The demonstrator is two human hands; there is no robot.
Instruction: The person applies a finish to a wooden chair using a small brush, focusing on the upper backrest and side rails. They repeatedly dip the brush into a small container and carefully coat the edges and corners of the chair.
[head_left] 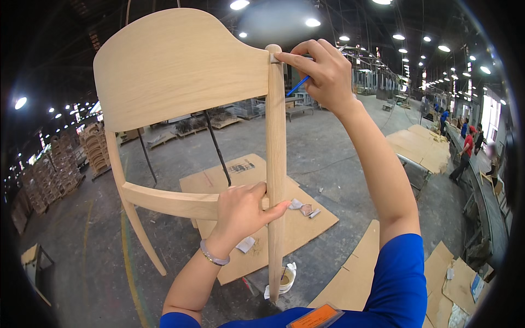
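Note:
A pale, unpainted wooden chair frame (180, 74) stands tilted before me, its wide curved backrest at the upper left. My left hand (240, 212) is wrapped round the right-hand back post (276, 136), where the lower rail meets it. Near the rounded top of that post, my right hand (326, 74) presses a small grey piece (274, 58), perhaps folded sandpaper, against the joint with the backrest. A thin blue stick (297, 86) is also held in the right hand, pointing down and left; its kind is not clear.
Below the chair lies a cardboard sheet (311, 232) with scraps of grey paper. A white tub (286, 277) stands by the post's foot. Dark thin rods (217, 147) run behind the chair. At right are a board-topped table (418, 146), a long conveyor (484, 202) and several people.

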